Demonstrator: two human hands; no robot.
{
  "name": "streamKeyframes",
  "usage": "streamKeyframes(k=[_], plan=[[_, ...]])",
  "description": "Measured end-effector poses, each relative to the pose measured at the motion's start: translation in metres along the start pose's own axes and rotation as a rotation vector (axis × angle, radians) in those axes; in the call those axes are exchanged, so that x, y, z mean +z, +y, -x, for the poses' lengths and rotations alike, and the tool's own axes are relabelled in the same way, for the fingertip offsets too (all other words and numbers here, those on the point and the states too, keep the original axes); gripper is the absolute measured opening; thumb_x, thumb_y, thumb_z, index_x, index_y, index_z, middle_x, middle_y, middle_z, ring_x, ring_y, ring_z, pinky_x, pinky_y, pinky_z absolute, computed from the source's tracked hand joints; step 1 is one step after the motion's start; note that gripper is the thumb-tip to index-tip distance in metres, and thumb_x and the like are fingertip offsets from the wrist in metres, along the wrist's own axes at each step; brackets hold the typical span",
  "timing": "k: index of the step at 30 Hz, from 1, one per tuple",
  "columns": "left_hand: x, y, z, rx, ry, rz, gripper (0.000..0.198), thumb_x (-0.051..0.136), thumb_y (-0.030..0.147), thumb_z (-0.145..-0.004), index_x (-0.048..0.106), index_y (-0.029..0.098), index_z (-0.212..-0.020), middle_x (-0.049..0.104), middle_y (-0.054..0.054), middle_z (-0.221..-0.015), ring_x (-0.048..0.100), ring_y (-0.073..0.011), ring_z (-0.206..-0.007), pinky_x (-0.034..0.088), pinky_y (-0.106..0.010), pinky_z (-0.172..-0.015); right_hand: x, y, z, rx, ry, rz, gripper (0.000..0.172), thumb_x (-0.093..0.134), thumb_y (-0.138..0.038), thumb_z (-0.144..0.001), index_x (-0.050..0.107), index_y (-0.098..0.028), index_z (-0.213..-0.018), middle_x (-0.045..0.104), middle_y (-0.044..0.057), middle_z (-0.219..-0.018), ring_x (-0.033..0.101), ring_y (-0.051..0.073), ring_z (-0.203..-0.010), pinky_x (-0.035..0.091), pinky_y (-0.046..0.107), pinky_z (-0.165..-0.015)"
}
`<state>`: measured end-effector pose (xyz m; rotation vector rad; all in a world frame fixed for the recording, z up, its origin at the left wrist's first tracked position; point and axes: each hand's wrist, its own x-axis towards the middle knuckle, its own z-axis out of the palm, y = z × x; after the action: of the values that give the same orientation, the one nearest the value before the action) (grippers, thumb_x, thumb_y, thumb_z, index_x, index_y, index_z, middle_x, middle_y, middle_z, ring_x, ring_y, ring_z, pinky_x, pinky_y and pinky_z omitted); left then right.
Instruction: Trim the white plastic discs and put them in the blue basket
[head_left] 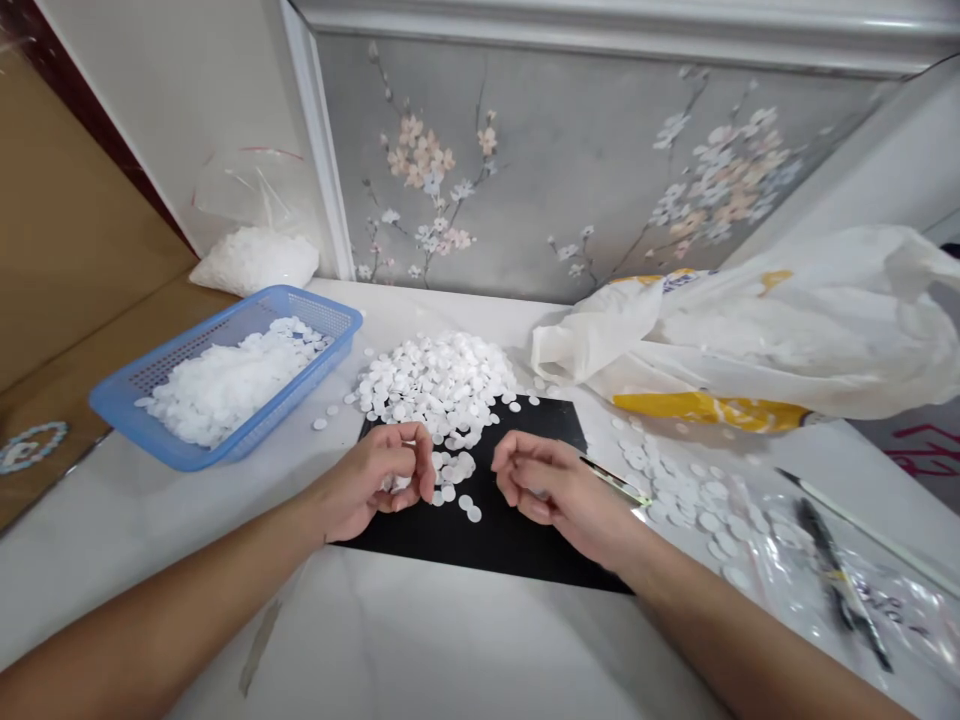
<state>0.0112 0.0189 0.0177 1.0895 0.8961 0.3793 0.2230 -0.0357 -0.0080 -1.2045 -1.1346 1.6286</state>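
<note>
Near: my forearms [172, 595] enter from the lower corners, cut off by the frame, over a white table [420, 640] that extends to the front edge of a black mat [480, 545]. My left hand [394, 465] is loosely cupped above the mat, fingers curled into a narrow opening; white discs [439, 380] show within the curl, though I cannot tell whether they are gripped or lie behind. My right hand [547, 485] is half curled, its palm hidden; I cannot tell what it grips. A slim tool [619, 484] protrudes from behind it, one end concealed. Between the hands is a gap showing mat and loose discs.

Middle: the main heap of discs lies just beyond my hands, covering part of the mat's far edge and spilling onto the table. At right, more discs scatter beside clear bags [799, 575] with unreadable dark handwriting, a black pen [832, 560] and a pale stick [870, 525]. At left, a blue basket [187, 458] holds further discs.

Far: a white bag [787, 350] is cut off at right, its yellow print too creased to read; red marks [926, 450] nearby are likewise illegible. Behind the basket, a filled clear pouch [255, 260] stands beside a flowered panel [525, 180].
</note>
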Motion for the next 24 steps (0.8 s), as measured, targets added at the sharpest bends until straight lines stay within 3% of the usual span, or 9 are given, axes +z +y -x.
streamKeyframes(k=[4, 7, 12, 18, 24], plan=[[0.001, -0.002, -0.002, 0.093, 0.128, -0.415, 0.014, 0.057, 0.031, -0.072, 0.062, 0.018, -0.074, 0.041, 0.006, -0.051, 0.031, -0.008, -0.046, 0.02, -0.021, -0.044, 0.011, 0.008, 0.004, -0.155, 0.099, 0.682, 0.009, 0.055, -0.026, -0.081, 0.061, -0.021, -0.08, 0.038, -0.007, -0.053, 0.033, 0.008, -0.047, 0.025, 0.022, -0.047], [0.003, -0.006, -0.001, 0.21, 0.21, -0.761, 0.015, 0.058, 0.034, -0.075, 0.065, 0.021, -0.076, 0.039, 0.006, -0.055, 0.036, -0.0096, -0.051, 0.026, -0.022, -0.051, 0.017, 0.012, 0.008, -0.193, 0.096, 0.932, 0.008, 0.055, -0.025, -0.083, 0.063, -0.023, -0.086, 0.039, -0.007, -0.053, 0.035, 0.009, -0.046, 0.026, 0.022, -0.047], [0.006, -0.013, 0.0, 0.209, 0.198, -0.948, 0.018, 0.055, 0.035, -0.08, 0.068, 0.024, -0.084, 0.044, 0.006, -0.054, 0.042, -0.011, -0.049, 0.027, -0.022, -0.05, 0.021, 0.013, 0.008, -0.214, 0.124, 1.044, 0.011, 0.058, -0.025, -0.083, 0.065, -0.023, -0.091, 0.043, -0.007, -0.054, 0.039, 0.01, -0.046, 0.028, 0.022, -0.047], [0.009, -0.015, -0.001, 0.278, 0.186, -1.139, 0.016, 0.056, 0.032, -0.081, 0.069, 0.024, -0.086, 0.051, 0.003, -0.058, 0.047, -0.0126, -0.054, 0.029, -0.022, -0.054, 0.021, 0.011, 0.006, -0.157, 0.121, 0.989, 0.007, 0.058, -0.025, -0.083, 0.065, -0.023, -0.085, 0.042, -0.007, -0.052, 0.039, 0.01, -0.046, 0.027, 0.021, -0.047], [0.01, -0.016, 0.001, 0.306, 0.188, -1.178, 0.012, 0.055, 0.029, -0.082, 0.065, 0.024, -0.082, 0.048, 0.004, -0.057, 0.043, -0.0116, -0.052, 0.028, -0.022, -0.055, 0.014, 0.007, 0.007, -0.165, 0.12, 0.986, 0.007, 0.06, -0.02, -0.08, 0.064, -0.022, -0.075, 0.044, -0.007, -0.051, 0.04, 0.009, -0.045, 0.026, 0.021, -0.045]])
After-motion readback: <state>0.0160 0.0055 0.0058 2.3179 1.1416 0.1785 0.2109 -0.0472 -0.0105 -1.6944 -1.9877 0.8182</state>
